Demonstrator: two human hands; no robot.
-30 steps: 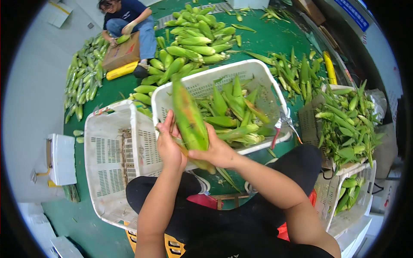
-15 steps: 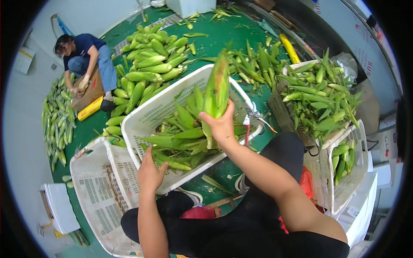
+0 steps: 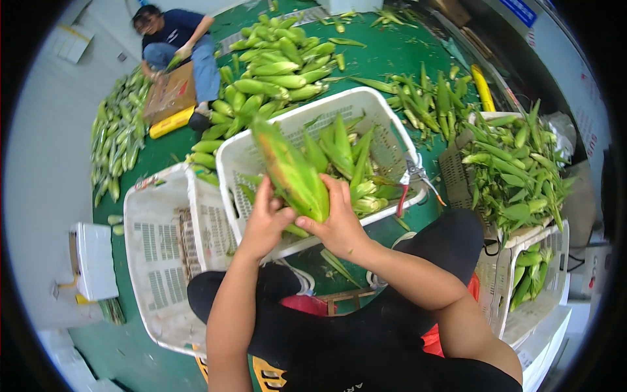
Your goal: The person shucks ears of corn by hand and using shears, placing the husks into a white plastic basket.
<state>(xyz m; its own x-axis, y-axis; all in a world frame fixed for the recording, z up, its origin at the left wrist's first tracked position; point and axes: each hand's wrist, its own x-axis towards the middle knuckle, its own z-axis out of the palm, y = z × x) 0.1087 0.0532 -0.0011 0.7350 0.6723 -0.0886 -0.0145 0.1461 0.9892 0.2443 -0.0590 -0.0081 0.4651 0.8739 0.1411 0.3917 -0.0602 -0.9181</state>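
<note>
Held in front of me is a large ear of corn [image 3: 292,171] in its green husk, with a brownish streak along one side. It tilts up and to the left. My right hand [image 3: 341,225] is closed round its lower right side. On the other side, my left hand [image 3: 264,221] has its fingers curled against the lower husk. Beneath both hands stands a white slotted crate [image 3: 385,104] with loose husks and corn ears [image 3: 339,147] in it. Red-handled pruning shears [image 3: 406,183] hang at the crate's right edge.
Another white crate [image 3: 157,245] stands at left. Heaped corn [image 3: 277,68] covers the floor beyond. To the right, a crate brims with husks [image 3: 509,170]. At far left a person [image 3: 179,42] crouches by a cardboard box [image 3: 171,95] and wrapped corn [image 3: 121,130].
The corn ear has moved left and now leans left instead of standing nearly upright. My left hand has risen from the crate's near rim to the ear. The whole view has shifted.
</note>
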